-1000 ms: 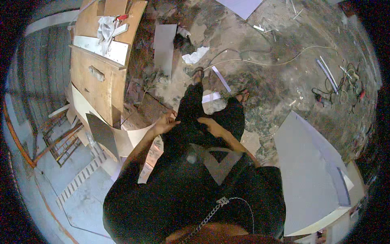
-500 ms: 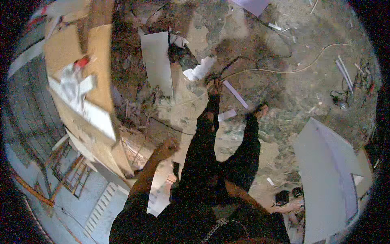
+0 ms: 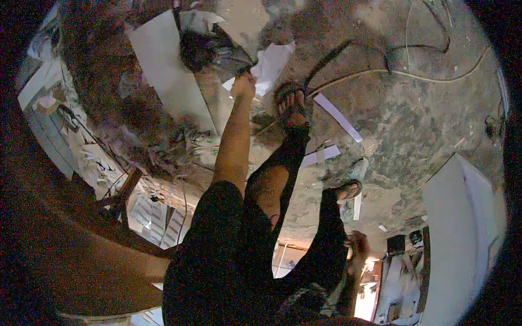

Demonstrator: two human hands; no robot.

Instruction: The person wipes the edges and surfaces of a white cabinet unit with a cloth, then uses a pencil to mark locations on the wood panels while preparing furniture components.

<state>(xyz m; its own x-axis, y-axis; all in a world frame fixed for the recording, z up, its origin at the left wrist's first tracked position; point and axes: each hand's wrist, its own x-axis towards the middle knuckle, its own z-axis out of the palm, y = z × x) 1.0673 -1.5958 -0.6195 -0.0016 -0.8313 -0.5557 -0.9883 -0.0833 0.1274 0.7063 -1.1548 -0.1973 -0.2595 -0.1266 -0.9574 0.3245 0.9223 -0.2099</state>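
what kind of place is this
Probably a building or renovation site: a bare, dusty concrete floor strewn with loose cables, white board offcuts and large panels.

The left hand (image 3: 244, 87) stretches far down toward the dusty floor (image 3: 413, 125), its fingers at the edge of a crumpled white paper scrap (image 3: 272, 65) just beside a pale flat board (image 3: 168, 70). A sandalled foot (image 3: 292, 106) stands near that hand, with a white strip (image 3: 338, 117) and a dark cable (image 3: 380, 70) beyond it; the right hand (image 3: 356, 244) hangs blurred low by the dark trouser leg (image 3: 326, 239), grip unclear, and a large white panel (image 3: 462, 217) lies at right
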